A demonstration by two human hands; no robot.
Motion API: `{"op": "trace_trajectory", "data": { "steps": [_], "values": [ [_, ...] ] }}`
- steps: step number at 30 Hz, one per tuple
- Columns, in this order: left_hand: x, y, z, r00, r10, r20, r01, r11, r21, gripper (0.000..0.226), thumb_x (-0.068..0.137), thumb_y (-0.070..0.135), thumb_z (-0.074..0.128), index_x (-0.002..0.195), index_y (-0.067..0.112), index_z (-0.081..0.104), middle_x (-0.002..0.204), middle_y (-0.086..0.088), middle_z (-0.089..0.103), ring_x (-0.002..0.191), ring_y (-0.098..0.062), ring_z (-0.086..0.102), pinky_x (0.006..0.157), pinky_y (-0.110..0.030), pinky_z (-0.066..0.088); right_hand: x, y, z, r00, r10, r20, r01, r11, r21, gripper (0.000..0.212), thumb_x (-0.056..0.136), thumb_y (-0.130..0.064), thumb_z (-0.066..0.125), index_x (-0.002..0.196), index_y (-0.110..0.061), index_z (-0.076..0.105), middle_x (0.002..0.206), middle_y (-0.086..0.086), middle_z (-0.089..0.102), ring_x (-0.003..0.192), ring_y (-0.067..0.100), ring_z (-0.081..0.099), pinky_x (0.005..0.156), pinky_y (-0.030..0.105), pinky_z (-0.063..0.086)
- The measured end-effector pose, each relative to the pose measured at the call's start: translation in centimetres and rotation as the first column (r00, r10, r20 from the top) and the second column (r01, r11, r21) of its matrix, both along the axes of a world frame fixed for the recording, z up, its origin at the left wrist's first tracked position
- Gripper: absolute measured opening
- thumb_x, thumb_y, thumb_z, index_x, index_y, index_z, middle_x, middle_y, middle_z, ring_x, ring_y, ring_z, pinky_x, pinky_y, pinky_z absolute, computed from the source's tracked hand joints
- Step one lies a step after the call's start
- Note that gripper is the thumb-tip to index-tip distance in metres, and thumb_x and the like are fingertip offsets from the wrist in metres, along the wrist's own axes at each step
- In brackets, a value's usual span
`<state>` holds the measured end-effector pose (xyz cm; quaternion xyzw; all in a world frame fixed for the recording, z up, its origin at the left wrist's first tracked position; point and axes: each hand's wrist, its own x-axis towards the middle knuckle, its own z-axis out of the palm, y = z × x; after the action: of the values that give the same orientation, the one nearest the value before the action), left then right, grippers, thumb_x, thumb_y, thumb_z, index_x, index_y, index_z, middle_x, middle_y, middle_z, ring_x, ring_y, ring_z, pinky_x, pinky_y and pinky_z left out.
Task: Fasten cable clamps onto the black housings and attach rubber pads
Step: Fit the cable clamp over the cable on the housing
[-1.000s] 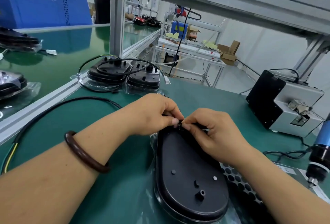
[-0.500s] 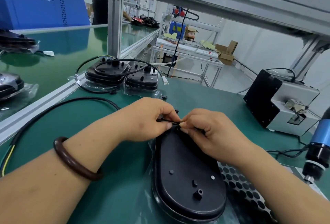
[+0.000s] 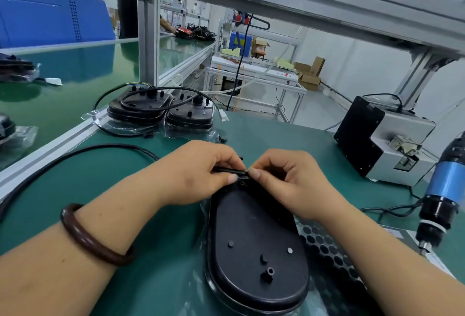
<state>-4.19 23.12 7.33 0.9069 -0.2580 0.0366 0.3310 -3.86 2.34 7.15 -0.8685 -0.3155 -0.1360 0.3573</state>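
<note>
Housing (image 3: 254, 235) end | L hand (image 3: 201, 172) knuckles-up, fingers (image 3: 232, 162) pinch blk cable (image 3: 224, 169) | R hand (image 3: 294, 182) curled, pinches small part (image 3: 245, 174) (blurred)

Black housing (image 3: 254, 237) matt plastic; bench mat (image 3: 161, 252) smooth green; bracelet (image 3: 93, 237) glossy brown.

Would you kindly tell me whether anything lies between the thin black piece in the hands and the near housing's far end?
Nothing visible does. The left hand and right hand pinch the thin black piece at the far end of the black housing; their own fingers hide the exact contact.
</note>
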Motion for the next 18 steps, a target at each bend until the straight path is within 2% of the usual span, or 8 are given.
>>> {"op": "trace_trajectory", "data": {
  "steps": [2,6,10,14,18],
  "values": [
    [0.09,-0.01,-0.04,1.000,-0.002,-0.018,0.002,1.000,-0.026,0.020,0.089,0.021,0.063,0.103,0.034,0.067,0.094,0.019,0.068,0.089,0.011,0.060,0.083,-0.007,0.045,0.00,0.02,-0.13,0.999,-0.009,-0.043,0.010,1.000,0.024,0.013,0.086,-0.010,0.071,0.076,-0.019,0.071,0.066,-0.009,0.066,0.062,0.000,0.055,0.061,0.013,0.043],
    [0.34,-0.16,-0.02,0.999,0.014,-0.037,-0.016,0.998,-0.064,0.019,0.091,0.017,0.060,0.102,0.031,0.066,0.079,0.023,0.061,0.070,0.017,0.055,0.066,0.002,0.037,-0.02,0.24,-0.35,0.998,-0.019,-0.061,0.022,0.998,0.051,0.013,0.086,-0.010,0.071,0.076,-0.018,0.071,0.068,-0.007,0.068,0.064,0.000,0.056,0.063,0.016,0.045],
    [0.68,-0.36,0.06,0.998,0.039,-0.044,-0.040,0.999,-0.009,0.017,0.093,0.022,0.057,0.101,0.034,0.066,0.085,0.020,0.063,0.077,0.006,0.055,0.071,-0.005,0.038,0.09,0.56,-0.67,0.998,-0.028,-0.059,0.033,0.996,0.086,0.017,0.086,-0.009,0.071,0.073,-0.021,0.069,0.066,-0.008,0.065,0.062,0.001,0.054,0.061,0.016,0.043],
    [0.71,-0.40,-0.21,0.999,0.007,-0.034,-0.007,1.000,0.005,0.017,0.095,0.020,0.055,0.101,0.030,0.067,0.050,0.034,0.052,0.053,0.015,0.048,0.052,-0.002,0.032,0.13,0.74,-0.98,0.999,-0.046,-0.019,0.047,0.997,0.068,0.013,0.085,-0.010,0.072,0.073,-0.015,0.070,0.068,-0.003,0.066,0.064,0.005,0.055,0.062,0.022,0.045],
    [0.92,-0.12,-0.46,0.999,-0.008,-0.052,0.009,1.000,0.013,0.018,0.094,0.018,0.055,0.099,0.032,0.065,0.051,0.038,0.050,0.053,0.014,0.049,0.052,-0.003,0.034,0.03,0.95,-0.92,0.995,-0.040,0.086,0.041,0.999,-0.005,0.011,0.084,-0.011,0.071,0.073,-0.012,0.070,0.068,-0.001,0.064,0.066,0.010,0.056,0.062,0.023,0.045]
  ]
}}
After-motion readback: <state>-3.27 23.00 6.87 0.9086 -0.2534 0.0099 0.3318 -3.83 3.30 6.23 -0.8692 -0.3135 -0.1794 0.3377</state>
